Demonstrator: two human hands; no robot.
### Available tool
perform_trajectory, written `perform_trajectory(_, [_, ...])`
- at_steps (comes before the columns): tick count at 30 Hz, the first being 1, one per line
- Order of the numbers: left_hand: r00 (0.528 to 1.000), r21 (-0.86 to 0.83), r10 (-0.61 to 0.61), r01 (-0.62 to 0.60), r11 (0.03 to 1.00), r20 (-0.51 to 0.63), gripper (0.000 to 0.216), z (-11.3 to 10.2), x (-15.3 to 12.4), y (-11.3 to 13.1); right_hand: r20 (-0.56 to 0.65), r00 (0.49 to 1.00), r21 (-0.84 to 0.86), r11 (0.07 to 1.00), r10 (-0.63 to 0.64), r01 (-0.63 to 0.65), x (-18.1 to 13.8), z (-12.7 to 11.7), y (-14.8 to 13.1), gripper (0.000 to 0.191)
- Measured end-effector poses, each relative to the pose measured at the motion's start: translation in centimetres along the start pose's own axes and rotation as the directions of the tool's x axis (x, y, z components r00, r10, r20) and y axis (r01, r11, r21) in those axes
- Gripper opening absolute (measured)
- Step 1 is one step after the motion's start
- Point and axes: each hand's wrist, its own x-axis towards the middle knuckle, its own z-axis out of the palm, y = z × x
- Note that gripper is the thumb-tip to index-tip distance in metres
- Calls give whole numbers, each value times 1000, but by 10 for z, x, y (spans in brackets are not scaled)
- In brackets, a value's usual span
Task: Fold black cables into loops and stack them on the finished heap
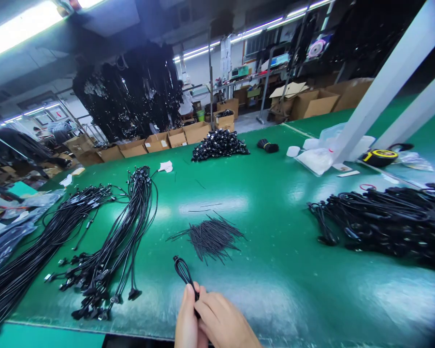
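Both my hands meet at the near edge of the green table (pixel 275 212). My left hand (pixel 186 321) and my right hand (pixel 223 324) pinch together on a looped black cable (pixel 183 270), whose folded end sticks out away from me. Just beyond it lies a loose pile of short black twist ties (pixel 210 237). Straight black cables with connectors (pixel 119 241) lie in long bunches to the left. A heap of tangled black cables (pixel 384 222) lies to the right.
A pile of coiled black cables (pixel 219 144) and a small bundle (pixel 268 146) lie at the far side. Clear plastic bags (pixel 317 157), a yellow tape measure (pixel 379 157) and white slanted posts (pixel 380 77) stand at the right. Cardboard boxes (pixel 166 140) line the floor behind.
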Motion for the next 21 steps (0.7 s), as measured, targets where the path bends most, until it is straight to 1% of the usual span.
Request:
perform_trajectory(2, [999,10,32,-32,999,-28,32,1,-1,0,-5,1000,66,998,-1,1,-1,1,2,29])
perform_trajectory(5, [996,89,71,-67,994,-46,35,4,-4,2,7,999,137,990,-43,42,0,-3,5,34])
perform_trajectory(9, [988,180,148,-139,974,-35,41,8,-9,7,100,990,172,982,-96,78,7,-14,9,32])
perform_trajectory(10, [987,198,159,-150,969,-30,42,8,-10,8,123,986,152,984,-116,97,8,-16,9,30])
perform_trajectory(12, [987,232,157,-149,961,-19,44,9,-11,7,161,968,63,981,-192,184,10,-17,7,25])
perform_trajectory(14, [992,251,122,-120,961,7,44,7,-11,6,200,947,-57,962,-251,267,10,-17,4,21])
perform_trajectory(16, [996,275,72,-84,958,55,41,4,-10,4,225,936,-120,946,-269,301,10,-18,1,20])
perform_trajectory(18, [993,311,54,-84,947,107,37,0,-7,2,256,926,-60,952,-277,301,11,-23,0,21])
perform_trajectory(19, [991,332,57,-95,939,122,37,-1,-6,2,281,918,26,958,-281,285,13,-26,2,22])
perform_trajectory(20, [989,351,67,-110,930,131,38,-3,-5,1,318,909,145,961,-270,235,15,-30,5,22])
perform_trajectory(21, [986,370,81,-130,920,145,40,-3,-5,1,352,910,271,955,-218,123,18,-34,10,23])
